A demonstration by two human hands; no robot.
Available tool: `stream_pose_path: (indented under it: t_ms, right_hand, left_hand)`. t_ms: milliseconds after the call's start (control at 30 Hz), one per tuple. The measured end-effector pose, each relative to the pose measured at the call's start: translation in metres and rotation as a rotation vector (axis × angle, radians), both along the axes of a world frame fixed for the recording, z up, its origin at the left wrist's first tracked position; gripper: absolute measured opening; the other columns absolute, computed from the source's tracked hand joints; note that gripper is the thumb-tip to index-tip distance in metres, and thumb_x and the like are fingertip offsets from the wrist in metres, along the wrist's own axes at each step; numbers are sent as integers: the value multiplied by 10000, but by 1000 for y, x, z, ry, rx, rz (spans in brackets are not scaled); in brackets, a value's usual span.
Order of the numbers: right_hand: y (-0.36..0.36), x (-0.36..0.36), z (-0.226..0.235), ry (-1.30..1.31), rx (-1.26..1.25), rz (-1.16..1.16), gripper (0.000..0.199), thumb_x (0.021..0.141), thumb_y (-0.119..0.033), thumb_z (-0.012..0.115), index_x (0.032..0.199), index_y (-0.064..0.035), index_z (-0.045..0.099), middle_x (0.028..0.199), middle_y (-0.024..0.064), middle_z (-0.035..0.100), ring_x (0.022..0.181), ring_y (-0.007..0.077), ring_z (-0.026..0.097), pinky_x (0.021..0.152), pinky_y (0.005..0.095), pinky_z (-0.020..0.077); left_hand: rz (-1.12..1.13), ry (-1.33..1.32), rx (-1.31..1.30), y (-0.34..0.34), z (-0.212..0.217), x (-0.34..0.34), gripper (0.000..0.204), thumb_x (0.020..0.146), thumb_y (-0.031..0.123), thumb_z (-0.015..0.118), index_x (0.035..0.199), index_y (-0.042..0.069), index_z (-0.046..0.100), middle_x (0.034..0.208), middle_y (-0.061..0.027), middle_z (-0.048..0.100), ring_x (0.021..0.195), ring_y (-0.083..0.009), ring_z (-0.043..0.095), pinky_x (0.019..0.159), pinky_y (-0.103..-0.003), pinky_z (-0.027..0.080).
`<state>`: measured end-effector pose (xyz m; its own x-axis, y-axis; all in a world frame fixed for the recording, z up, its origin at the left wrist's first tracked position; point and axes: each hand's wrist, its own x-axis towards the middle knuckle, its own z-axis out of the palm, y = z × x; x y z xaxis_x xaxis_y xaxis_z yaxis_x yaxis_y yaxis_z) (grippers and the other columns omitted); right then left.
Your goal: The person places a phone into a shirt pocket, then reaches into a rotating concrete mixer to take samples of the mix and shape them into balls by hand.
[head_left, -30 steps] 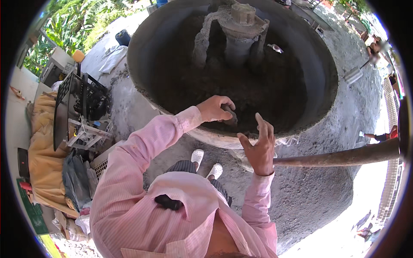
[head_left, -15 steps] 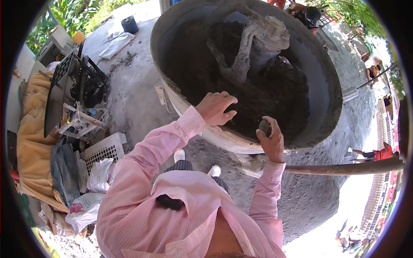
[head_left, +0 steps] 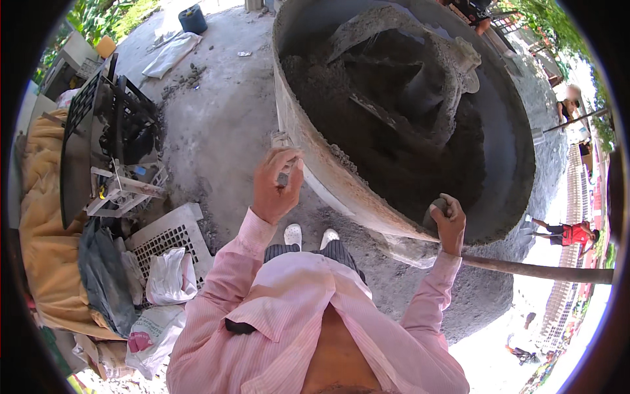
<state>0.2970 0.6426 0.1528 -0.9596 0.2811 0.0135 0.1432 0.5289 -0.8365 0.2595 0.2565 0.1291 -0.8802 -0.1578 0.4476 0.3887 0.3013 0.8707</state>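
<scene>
Grey, dusty ground (head_left: 223, 92) spreads in sunlight around a big round tub (head_left: 364, 197). By the tub's near right rim sits a grey lump (head_left: 432, 217), pinched by the curled fingers of the right hand (head_left: 451, 226) (whether it touches the rim, I cannot tell). Outside the tub, just beside its left wall, is the left hand (head_left: 274, 187), fingers curled toward the thumb; I cannot tell whether they pinch anything. Dark mix (head_left: 420, 167) lies in the tub, under a crusted mixing arm (head_left: 453, 88). A pole (head_left: 538, 270) juts out to the right. On the left are a white crate (head_left: 187, 222), a bag (head_left: 169, 279) and a tan cloth (head_left: 52, 223). Far left stands a blue drum (head_left: 192, 20); far right, a person in red (head_left: 577, 235).
</scene>
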Motion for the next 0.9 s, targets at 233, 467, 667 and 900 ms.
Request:
stream_pose_path:
  t_ms: [233,467,667,900]
  right_hand:
    - [-91,-61,40,32,-141,239,432,837,-61,704,1233,42,566,920,63,663,817,88,616,731,237,514]
    - [-153,-122,47,16,-345,547,472,891,-146,724,1279,35,525,1022,79,656,943,110,615,812,260,522]
    - [-189,-174,64,-176,-574,658,565,938,-221,676,1364,57,431,1175,102,596,1061,121,569,838,276,515]
    - [-214,-246,39,-160,-265,494,373,937,-288,673,1097,48,647,881,57,652,763,122,654,689,259,531]
  left_hand:
    - [-264,51,-108,8,38,-24,384,865,109,673,1233,34,591,1161,-139,629,994,-247,638,822,-322,521]
    - [-532,67,-118,38,37,-76,725,829,206,752,1418,3,383,1285,-207,559,1150,-362,572,925,-422,502]
    - [-572,-6,-148,0,46,-140,675,748,61,710,1367,8,443,1168,-210,593,1043,-380,588,895,-423,492]
    - [-324,-64,-141,-113,40,-229,528,770,20,675,1284,46,558,1093,-77,613,931,-171,591,822,-294,484]
